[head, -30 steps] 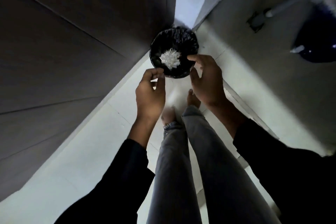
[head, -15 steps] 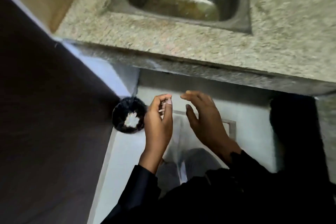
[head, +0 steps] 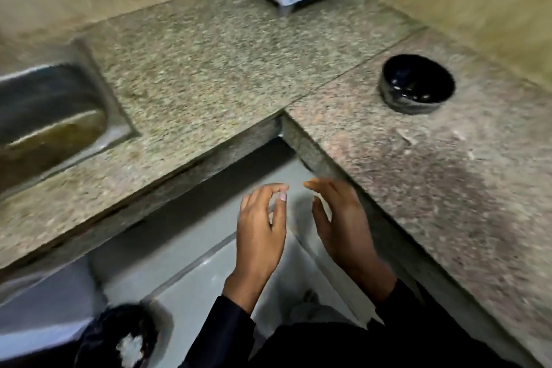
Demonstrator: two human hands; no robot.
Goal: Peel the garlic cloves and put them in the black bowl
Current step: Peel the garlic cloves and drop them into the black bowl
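You are holding two hands side by side below the counter corner, not touching it: your left hand is curling loosely with nothing visible in it, though blur is hiding the fingertips, and your right hand is spreading relaxed and empty. One black bowl is sitting well apart on the right counter; no garlic clove is showing. Compared with half a second ago, one bin is now lying lower left and one sink far left.
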